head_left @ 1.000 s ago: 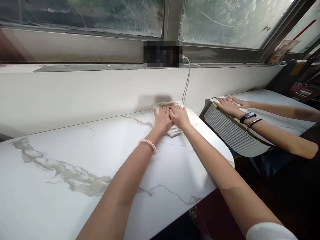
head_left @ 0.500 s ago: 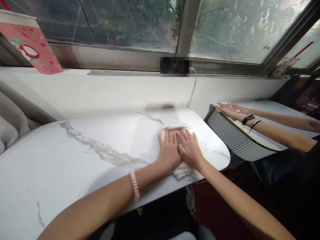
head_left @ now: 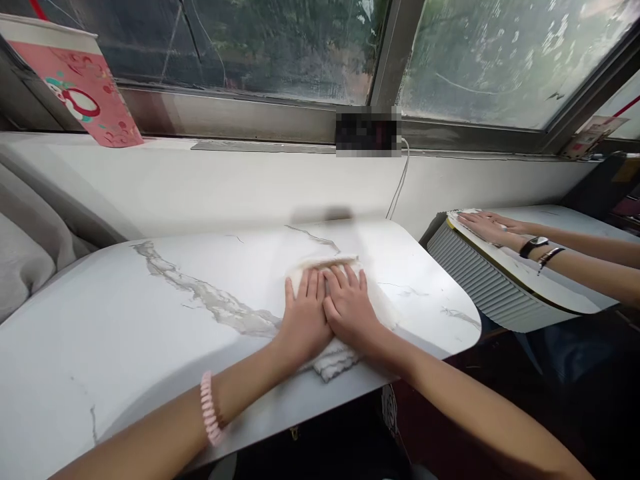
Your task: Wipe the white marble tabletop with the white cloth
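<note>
A white cloth (head_left: 340, 363) lies folded on the white marble-patterned tabletop (head_left: 165, 320). My left hand (head_left: 306, 320) rests flat on the cloth, fingers stretched forward, with a pink coil band (head_left: 210, 408) on that forearm. Beside it and touching it, my right hand (head_left: 351, 307) also presses flat on the cloth with fingers extended. Parts of the cloth under both palms are hidden.
A pink paper cup (head_left: 97, 93) stands on the window ledge at the left. A white cable (head_left: 400, 177) runs down the wall. Another person's hands (head_left: 483, 225) rest on a neighbouring table (head_left: 565, 293) at right. Grey fabric (head_left: 25, 247) lies at the left edge.
Both my hands and the cloth have slid left across the tabletop. The view has shifted slightly, and the other person's hands remain on the neighbouring table.
</note>
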Available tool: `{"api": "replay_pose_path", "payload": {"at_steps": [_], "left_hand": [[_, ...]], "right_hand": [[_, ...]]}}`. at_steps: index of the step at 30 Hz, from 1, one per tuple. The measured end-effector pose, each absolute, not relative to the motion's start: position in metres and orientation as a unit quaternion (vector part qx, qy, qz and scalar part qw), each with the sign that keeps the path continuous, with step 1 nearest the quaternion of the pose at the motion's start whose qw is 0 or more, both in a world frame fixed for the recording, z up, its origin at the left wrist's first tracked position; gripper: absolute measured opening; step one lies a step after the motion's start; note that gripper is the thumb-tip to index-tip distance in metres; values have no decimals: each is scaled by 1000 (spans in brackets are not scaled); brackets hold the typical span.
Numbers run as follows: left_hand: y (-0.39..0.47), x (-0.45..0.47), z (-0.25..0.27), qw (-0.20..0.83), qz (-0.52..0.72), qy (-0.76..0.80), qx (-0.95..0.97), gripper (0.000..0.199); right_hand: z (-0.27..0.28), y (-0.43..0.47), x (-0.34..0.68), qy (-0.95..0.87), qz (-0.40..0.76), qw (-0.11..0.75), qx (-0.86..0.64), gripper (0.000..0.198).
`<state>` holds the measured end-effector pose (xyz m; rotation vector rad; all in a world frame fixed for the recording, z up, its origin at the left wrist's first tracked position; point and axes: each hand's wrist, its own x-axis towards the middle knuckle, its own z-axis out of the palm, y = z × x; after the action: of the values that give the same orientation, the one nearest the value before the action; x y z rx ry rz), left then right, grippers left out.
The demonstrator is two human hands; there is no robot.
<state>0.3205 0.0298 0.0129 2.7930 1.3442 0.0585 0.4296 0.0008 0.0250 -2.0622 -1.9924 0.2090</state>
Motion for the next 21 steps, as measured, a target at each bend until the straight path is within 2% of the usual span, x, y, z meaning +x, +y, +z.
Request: {"api": "replay_pose_path", "payload": {"at_steps": [12,21], "left_hand": [[163,307,13,44,49,449,891,63],[225,298,5,56,99,443,889,59]], "right_hand": [[14,130,410,-631,52,223,-741,49],[5,193,403,-617,29,256,-744,45]]}}
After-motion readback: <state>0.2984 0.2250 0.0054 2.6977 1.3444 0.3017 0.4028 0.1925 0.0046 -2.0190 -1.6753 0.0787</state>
